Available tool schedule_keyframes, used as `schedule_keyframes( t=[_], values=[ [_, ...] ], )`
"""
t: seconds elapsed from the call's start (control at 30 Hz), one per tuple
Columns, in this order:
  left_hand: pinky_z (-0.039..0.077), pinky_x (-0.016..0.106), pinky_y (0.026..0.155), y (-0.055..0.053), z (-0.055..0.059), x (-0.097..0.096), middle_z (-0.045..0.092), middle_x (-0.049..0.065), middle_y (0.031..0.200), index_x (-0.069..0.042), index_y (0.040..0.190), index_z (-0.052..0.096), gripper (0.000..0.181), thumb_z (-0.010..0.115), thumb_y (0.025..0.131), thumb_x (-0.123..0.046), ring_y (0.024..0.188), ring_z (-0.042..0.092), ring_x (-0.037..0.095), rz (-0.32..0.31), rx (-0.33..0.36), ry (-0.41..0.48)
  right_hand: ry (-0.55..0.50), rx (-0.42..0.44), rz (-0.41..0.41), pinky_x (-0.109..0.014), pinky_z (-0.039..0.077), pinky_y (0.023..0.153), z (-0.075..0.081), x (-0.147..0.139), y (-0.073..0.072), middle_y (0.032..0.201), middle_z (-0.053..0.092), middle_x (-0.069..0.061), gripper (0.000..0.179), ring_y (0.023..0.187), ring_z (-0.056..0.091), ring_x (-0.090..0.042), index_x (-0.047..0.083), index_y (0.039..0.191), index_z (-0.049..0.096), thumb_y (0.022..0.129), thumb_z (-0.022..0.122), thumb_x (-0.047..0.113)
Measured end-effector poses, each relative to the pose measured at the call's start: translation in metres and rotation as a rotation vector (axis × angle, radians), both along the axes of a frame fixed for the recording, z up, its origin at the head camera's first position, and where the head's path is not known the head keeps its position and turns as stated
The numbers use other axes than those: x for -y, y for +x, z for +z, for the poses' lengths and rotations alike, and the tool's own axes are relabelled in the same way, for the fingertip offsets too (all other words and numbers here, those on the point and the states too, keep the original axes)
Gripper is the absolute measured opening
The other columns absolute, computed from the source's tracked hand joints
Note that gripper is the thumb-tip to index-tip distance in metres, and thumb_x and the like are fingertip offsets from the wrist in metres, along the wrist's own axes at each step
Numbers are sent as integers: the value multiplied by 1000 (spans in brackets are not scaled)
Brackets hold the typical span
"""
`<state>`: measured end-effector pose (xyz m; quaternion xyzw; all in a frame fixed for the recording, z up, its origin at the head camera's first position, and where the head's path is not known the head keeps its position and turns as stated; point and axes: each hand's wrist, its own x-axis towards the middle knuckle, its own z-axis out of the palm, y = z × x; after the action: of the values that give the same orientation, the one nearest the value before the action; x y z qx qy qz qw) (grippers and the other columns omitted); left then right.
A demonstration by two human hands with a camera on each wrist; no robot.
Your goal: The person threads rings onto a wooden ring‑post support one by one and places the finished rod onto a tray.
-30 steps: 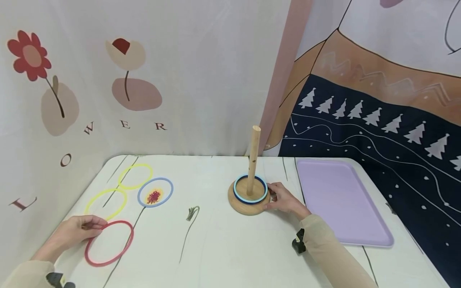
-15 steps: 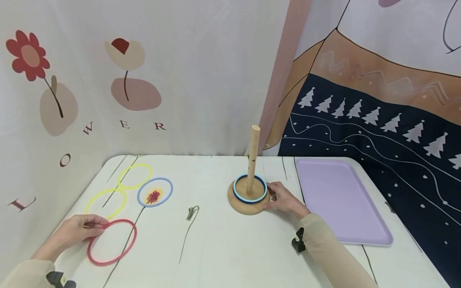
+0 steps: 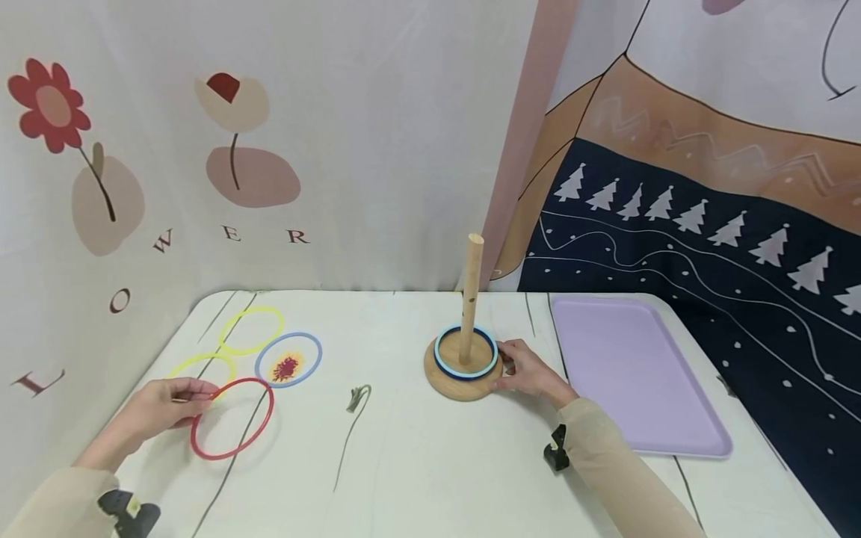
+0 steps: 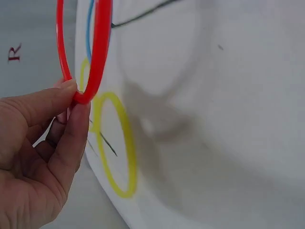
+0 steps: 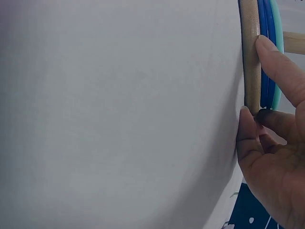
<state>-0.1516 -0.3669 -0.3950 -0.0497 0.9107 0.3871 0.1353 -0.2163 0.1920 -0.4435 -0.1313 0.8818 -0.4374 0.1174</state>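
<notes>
My left hand [image 3: 164, 407] pinches a red ring [image 3: 272, 407] between thumb and fingers. In the left wrist view the red ring [image 4: 101, 47] is raised off the table and throws a shadow on it. My right hand [image 3: 531, 371] grips the edge of a round wooden base [image 3: 457, 390] with an upright wooden post [image 3: 471, 299]. Around the post lie a light blue ring [image 3: 466, 375] and dark blue rings [image 5: 267, 71] under it. A yellow ring [image 3: 245, 352], a second yellow ring [image 3: 235, 368] partly behind the left hand, and a blue ring [image 3: 285, 385] lie on the table's left side.
A lilac tray [image 3: 625, 373] lies right of the stand, near the right sleeve. The white tabletop [image 3: 397, 448] carries printed lines and a flower motif. A patterned cloth wall [image 3: 377, 149] rises behind the table's far edge.
My left hand has lifted the red ring and moved it away from me and to the right. My right hand stays at the wooden base, which has not visibly moved.
</notes>
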Motion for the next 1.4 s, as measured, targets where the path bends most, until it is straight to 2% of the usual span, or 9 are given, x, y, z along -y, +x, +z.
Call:
schedule_keyframes(
  t=[0.27,0.3,0.33,0.5,0.53,0.57,0.67,0.8,1.4],
  values=[
    [57,25,68,-13,21,-28,65,5,93,15,119,52,48,69,86,-15,74,61,9,2,-57,89,7,-10,2,-27,43,79,-1,0,0,122,39,-21,79,100,47,-25,-8,139,36,74,79,8],
    [57,26,70,-15,21,-31,65,8,95,14,119,52,48,69,86,-16,76,62,11,1,-63,95,11,-15,5,-27,44,79,-1,0,0,122,40,-22,80,100,47,-25,-8,139,36,74,79,8],
    [57,24,70,-20,16,-29,66,6,95,8,118,56,45,70,85,-19,77,63,10,6,-74,113,15,-16,7,-27,44,79,-1,0,0,122,40,-22,80,100,47,-25,-9,139,36,74,79,8],
    [57,26,73,-28,26,-49,65,9,99,6,120,55,46,69,86,-22,80,63,8,1,-120,147,18,-16,6,-27,44,79,-2,0,0,122,40,-22,81,100,47,-25,-9,139,35,74,79,8],
    [57,25,73,-29,30,-54,65,6,97,6,121,54,47,69,86,-22,79,63,6,-3,-130,158,17,-15,4,-27,44,79,-1,0,0,122,40,-22,81,100,47,-24,-9,139,35,74,79,8],
    [57,25,73,-27,41,-64,64,8,98,12,122,50,51,68,87,-20,79,62,5,-11,-137,153,20,-15,5,-27,44,79,-1,0,0,122,40,-22,81,100,47,-24,-9,140,35,74,79,8],
    [56,22,72,-33,52,-77,63,-1,93,11,123,50,53,68,87,-22,78,61,2,-22,-159,199,25,-20,6,-26,44,78,-1,0,0,122,40,-22,81,100,47,-24,-9,139,35,74,80,8],
    [56,22,73,-41,65,-95,62,-6,90,10,124,50,54,69,86,-23,78,61,2,-24,-180,241,18,-28,12,-25,44,78,-1,0,0,122,40,-23,82,100,48,-25,-9,139,35,73,80,8],
    [55,21,76,-73,119,-182,61,5,99,2,120,56,37,64,90,-16,82,61,8,-97,-307,333,4,-13,9,-25,42,79,1,0,1,122,39,-22,82,100,46,-24,-8,140,35,73,80,8]
  ],
)
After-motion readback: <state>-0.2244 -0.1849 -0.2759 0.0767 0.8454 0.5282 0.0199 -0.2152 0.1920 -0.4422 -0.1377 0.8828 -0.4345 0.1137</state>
